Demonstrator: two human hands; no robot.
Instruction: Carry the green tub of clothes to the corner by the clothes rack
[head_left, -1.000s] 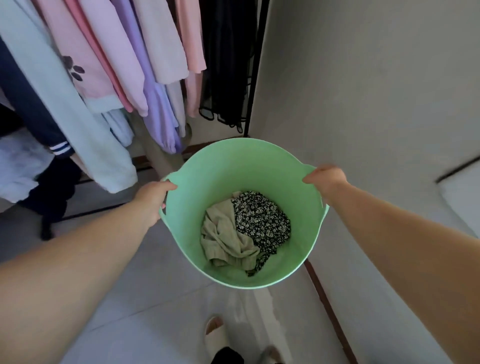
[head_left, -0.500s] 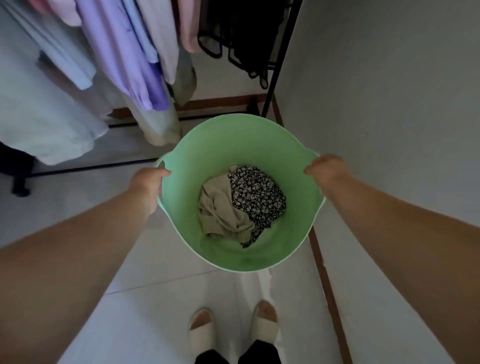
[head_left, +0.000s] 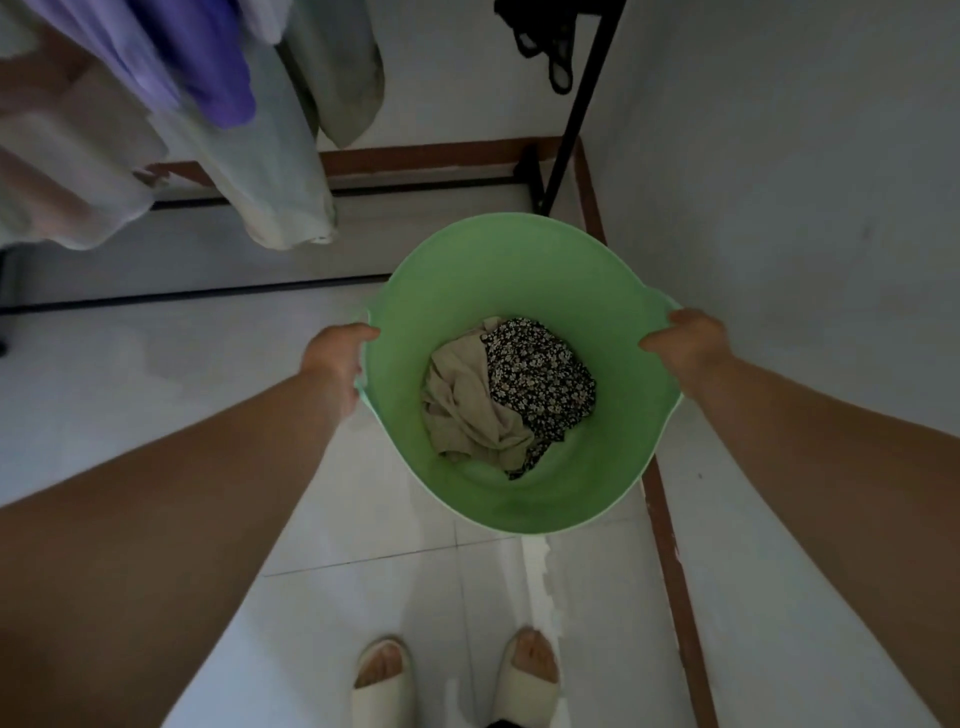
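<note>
I hold a green tub (head_left: 519, 270) in front of me, above the white floor. My left hand (head_left: 335, 358) grips its left handle and my right hand (head_left: 688, 343) grips its right handle. Inside lie a beige cloth (head_left: 462, 400) and a black floral garment (head_left: 540, 379). The black clothes rack (head_left: 576, 109) stands just beyond the tub, its upright post and foot in the corner where two walls meet.
Hung clothes (head_left: 208, 78) in purple, pale green and white fill the upper left. A brown skirting board (head_left: 670, 545) runs along the right wall (head_left: 805, 208) and the back wall. My feet in white slippers (head_left: 524, 675) stand at the bottom.
The tub has come closer to the corner and lower over the floor. The view has tilted further down, so the hanging clothes sit higher in frame. Both hands keep their grip.
</note>
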